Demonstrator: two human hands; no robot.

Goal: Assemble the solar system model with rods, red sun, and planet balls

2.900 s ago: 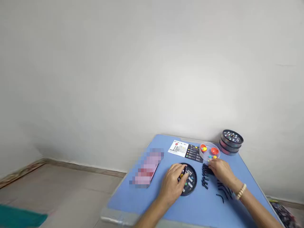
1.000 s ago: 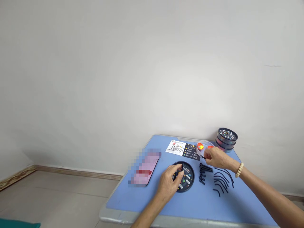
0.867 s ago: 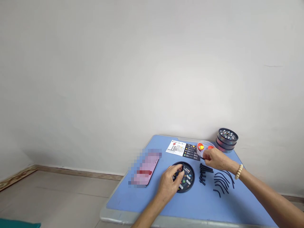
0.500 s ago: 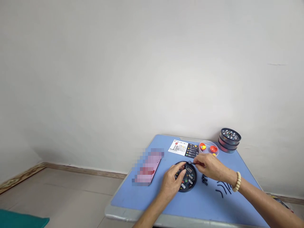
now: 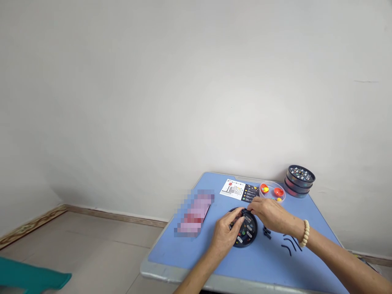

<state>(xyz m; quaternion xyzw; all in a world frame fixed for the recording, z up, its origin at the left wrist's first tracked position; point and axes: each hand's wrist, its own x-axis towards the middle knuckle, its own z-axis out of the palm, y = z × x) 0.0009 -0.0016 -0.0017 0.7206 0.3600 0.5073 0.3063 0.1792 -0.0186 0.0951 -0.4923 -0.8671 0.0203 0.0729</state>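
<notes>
A round black base (image 5: 252,234) printed with coloured planets and white labels lies on the blue table. My left hand (image 5: 228,230) is closed at its upper left edge, thumb and forefinger pinched near the top. Between the two hands, against my left fingertips, is a small black ring-ended piece (image 5: 244,212). My right hand (image 5: 272,214) pinches the other end of this piece, which its fingers mostly hide. Just below my right hand lie several small black connectors (image 5: 267,232), and farther right are several bent black rods (image 5: 288,247).
A printed instruction sheet (image 5: 232,190) lies behind the base. Beside it a clear round tray (image 5: 272,199) holds red and yellow half-shells. Stacked round black-rimmed containers (image 5: 299,181) stand at the back right. A blurred pink flat object (image 5: 196,216) lies left. A teal stool (image 5: 33,274) stands lower left.
The ring-ended piece has come down from above the base's top edge to my left fingertips. My right hand has moved slightly with it. The whole view has shifted a little.
</notes>
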